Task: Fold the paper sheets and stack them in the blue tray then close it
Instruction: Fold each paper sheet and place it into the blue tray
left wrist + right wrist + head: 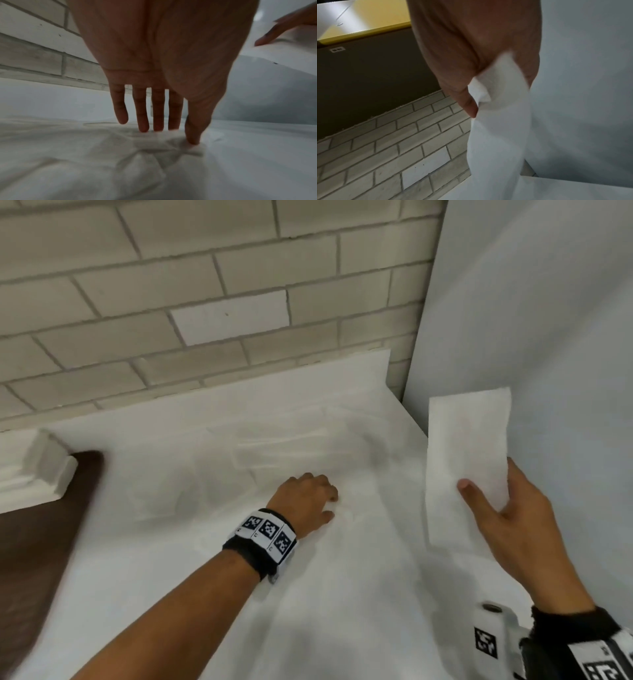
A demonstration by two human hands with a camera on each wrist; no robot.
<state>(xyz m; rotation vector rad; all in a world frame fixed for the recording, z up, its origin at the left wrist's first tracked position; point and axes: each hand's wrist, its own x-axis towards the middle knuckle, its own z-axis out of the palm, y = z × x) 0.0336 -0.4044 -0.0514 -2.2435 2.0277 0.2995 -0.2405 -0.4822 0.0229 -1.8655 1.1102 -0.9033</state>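
Observation:
A folded white paper strip (466, 446) is held upright above the table's right side, pinched between thumb and fingers of my right hand (507, 515). The right wrist view shows the same folded paper strip (498, 121) running out of my right hand (471, 54). My left hand (308, 498) lies palm down on the white-covered table (171, 542). Its fingers (157, 115) are straight, with their tips on a crumpled white sheet (137, 155). Faint outlines of other flat white sheets (281, 446) show just beyond it. No blue tray is in view.
A brick wall (205, 285) runs along the table's far edge. A white panel (531, 320) stands at the right. At the left is a white block (51, 463) beside dark brown wood (34, 559).

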